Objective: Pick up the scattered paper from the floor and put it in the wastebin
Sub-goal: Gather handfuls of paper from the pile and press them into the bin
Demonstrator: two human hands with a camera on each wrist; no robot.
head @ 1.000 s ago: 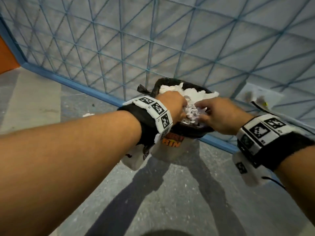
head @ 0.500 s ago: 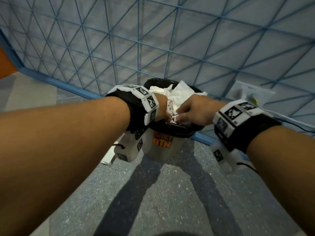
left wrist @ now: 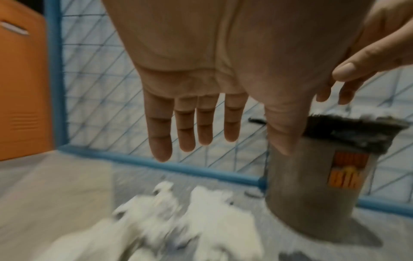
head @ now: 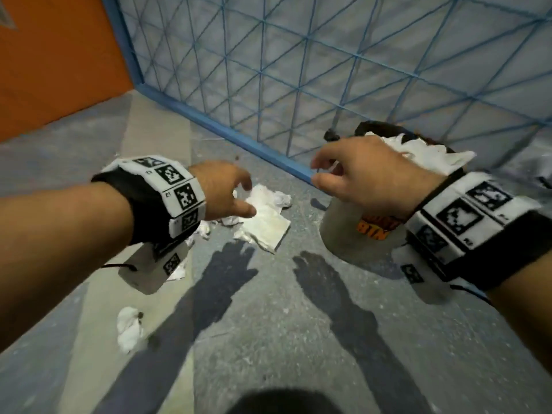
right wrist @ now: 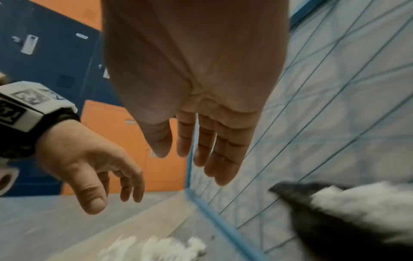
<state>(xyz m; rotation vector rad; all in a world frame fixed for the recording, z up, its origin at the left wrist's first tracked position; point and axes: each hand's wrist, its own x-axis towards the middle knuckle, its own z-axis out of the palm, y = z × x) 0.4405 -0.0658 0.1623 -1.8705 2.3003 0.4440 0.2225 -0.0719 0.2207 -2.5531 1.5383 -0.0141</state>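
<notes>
Both the left hand [head: 222, 192] and right hand [head: 367, 174] are spread and hold nothing. Crumpled paper [head: 265, 218] lies on the floor [head: 268, 324] beside the wastebin [head: 343, 234]. Paper is probably light and soft; gather by its bunched folds.

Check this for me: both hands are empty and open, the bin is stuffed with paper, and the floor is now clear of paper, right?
Not quite. In the head view, crumpled paper lies on the floor left of the bin, under the left hand.
</notes>
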